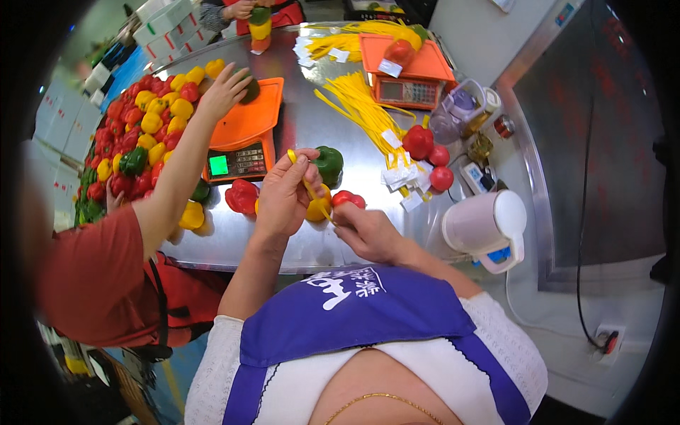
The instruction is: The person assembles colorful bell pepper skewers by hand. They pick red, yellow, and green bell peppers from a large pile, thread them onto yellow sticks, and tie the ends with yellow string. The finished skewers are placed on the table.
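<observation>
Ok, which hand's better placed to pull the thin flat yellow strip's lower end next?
Right hand, likely: it's at the lower end of the yellow strip; the left hand pinches it higher up.

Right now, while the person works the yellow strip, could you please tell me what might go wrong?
The thin yellow strip, running from the left hand to the right hand, might slip. The left forearm could nudge the loose red pepper beside it. The right forearm might bump the white kettle if it swings outward.
</observation>
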{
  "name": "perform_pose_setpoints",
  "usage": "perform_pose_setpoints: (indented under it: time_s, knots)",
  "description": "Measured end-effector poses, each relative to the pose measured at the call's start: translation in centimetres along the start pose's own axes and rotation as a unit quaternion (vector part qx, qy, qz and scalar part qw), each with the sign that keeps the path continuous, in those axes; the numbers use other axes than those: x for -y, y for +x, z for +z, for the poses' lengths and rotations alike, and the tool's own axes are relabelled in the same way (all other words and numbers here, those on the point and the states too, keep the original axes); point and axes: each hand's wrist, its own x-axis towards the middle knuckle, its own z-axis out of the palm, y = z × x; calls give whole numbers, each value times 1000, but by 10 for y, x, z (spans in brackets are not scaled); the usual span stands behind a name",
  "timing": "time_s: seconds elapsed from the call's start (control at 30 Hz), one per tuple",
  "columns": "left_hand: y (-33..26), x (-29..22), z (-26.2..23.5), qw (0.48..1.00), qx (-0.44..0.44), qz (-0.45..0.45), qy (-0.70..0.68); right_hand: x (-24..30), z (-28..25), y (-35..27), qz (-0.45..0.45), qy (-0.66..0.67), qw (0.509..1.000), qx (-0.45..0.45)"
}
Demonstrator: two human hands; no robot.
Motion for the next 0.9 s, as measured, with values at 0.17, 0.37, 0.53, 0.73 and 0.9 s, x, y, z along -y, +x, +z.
perform_pose_setpoints:
  time_s: [0.17,0.37,0.53,0.73,0.9]
  knots:
    - [3,-24,-9,998,-58,39,11,-48,-4,-61,180,-57,972,141]
    - [-7,1,-10,974,-50,57,215,-73,-4,-90,218,-29,963,155]
    - [-34,52,-4,876,203,-75,432,-30,-53,-35,218,284,933,-29]
    - [-50,49,18,876,194,-112,426,-8,-57,-25,171,313,934,4]
    - [-53,61,13,929,109,-108,336,-8,-39,-29,190,319,928,-39]
